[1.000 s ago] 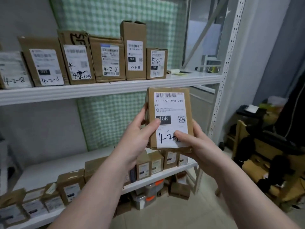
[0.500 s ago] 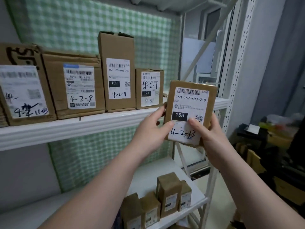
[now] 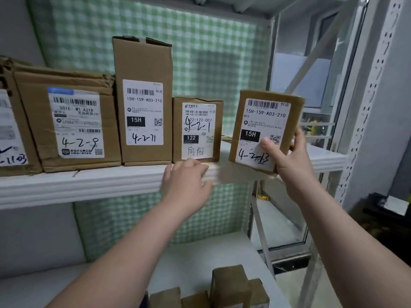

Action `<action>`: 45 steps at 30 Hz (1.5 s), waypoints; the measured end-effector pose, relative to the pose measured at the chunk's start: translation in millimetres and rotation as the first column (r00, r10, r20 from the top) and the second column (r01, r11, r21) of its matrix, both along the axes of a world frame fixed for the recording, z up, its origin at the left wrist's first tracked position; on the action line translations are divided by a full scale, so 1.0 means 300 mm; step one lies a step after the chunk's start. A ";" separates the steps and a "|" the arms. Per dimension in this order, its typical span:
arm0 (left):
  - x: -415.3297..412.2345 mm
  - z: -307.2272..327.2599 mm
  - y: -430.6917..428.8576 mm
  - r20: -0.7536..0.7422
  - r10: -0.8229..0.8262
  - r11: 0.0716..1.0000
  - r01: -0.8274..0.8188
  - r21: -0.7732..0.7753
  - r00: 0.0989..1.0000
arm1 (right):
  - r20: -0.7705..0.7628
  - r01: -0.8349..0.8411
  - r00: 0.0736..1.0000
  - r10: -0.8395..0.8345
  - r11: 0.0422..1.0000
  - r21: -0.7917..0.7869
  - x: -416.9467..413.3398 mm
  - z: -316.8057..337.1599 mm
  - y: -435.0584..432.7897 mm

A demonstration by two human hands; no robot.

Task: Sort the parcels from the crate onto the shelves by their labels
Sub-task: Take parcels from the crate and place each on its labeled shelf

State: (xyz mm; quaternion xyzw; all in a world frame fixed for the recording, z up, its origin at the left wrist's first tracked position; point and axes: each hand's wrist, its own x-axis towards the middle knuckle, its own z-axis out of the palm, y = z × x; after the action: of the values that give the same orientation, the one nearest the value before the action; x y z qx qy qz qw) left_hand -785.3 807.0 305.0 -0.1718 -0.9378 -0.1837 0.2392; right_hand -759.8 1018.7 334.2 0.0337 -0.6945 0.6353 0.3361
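Right hand: grasps the parcel's lower right corner, thumb hiding part of its label.
Parcel: tilted, at 3 o'clock of the 4-2-1 box, at the shelf edge; handwritten code partly scribbled.
Left hand: released, fingers on the shelf lip.
Leftmost box: cut off.

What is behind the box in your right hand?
Behind the held parcel, gripped by the right hand, the white upper shelf runs on, with green checked backing above. The shelf patch directly behind the parcel is covered.
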 end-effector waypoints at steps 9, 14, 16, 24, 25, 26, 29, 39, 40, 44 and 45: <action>0.027 0.010 0.097 -0.060 0.187 0.979 -0.181 0.097 0.980 | 0.083 -0.155 0.987 0.136 0.944 0.292 -0.213 -0.007 0.148; 0.043 0.007 0.132 -0.057 0.251 0.966 -0.246 0.081 0.966 | 0.058 -0.100 0.995 0.083 0.903 0.419 -0.218 -0.030 0.164; 0.045 0.008 0.142 -0.052 0.273 0.961 -0.269 0.066 0.961 | 0.007 -0.013 1.000 0.010 0.900 0.436 -0.206 -0.049 0.159; 0.057 0.016 0.154 -0.040 0.301 0.953 -0.302 -0.009 0.953 | 0.061 -0.001 0.998 -0.034 0.867 0.499 -0.225 -0.041 0.138; 0.057 0.015 0.153 -0.042 0.301 0.953 -0.302 -0.014 0.953 | 0.065 -0.005 0.997 -0.032 0.866 0.501 -0.230 -0.037 0.136; 0.056 0.015 0.153 -0.043 0.301 0.953 -0.302 -0.016 0.953 | 0.074 -0.013 0.997 -0.028 0.866 0.500 -0.236 -0.034 0.135; 0.057 0.013 0.152 -0.050 0.302 0.953 -0.303 -0.028 0.952 | 0.115 -0.034 0.993 -0.027 0.866 0.498 -0.251 -0.022 0.130; 0.045 0.044 0.138 -0.009 0.280 0.956 -0.279 -0.085 0.960 | 0.246 -0.127 0.968 0.044 0.935 0.331 -0.305 0.046 0.123; 0.043 0.051 0.141 -0.005 0.280 0.956 -0.279 -0.094 0.960 | 0.263 -0.148 0.962 0.069 0.944 0.295 -0.317 0.056 0.130; 0.044 0.122 0.187 -0.060 0.169 0.983 -0.164 0.077 0.984 | 0.320 -0.219 0.936 0.145 0.953 0.210 -0.372 0.082 0.156; 0.042 0.148 0.209 -0.077 0.117 0.987 -0.108 0.121 0.990 | 0.329 -0.227 0.932 0.149 0.950 0.215 -0.382 0.083 0.162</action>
State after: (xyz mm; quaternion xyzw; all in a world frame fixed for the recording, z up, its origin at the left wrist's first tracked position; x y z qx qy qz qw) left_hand -772.6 869.9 349.3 -0.1118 -0.9228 -0.2171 0.2982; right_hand -874.4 1067.3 359.1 0.0426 -0.8063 0.5697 0.1536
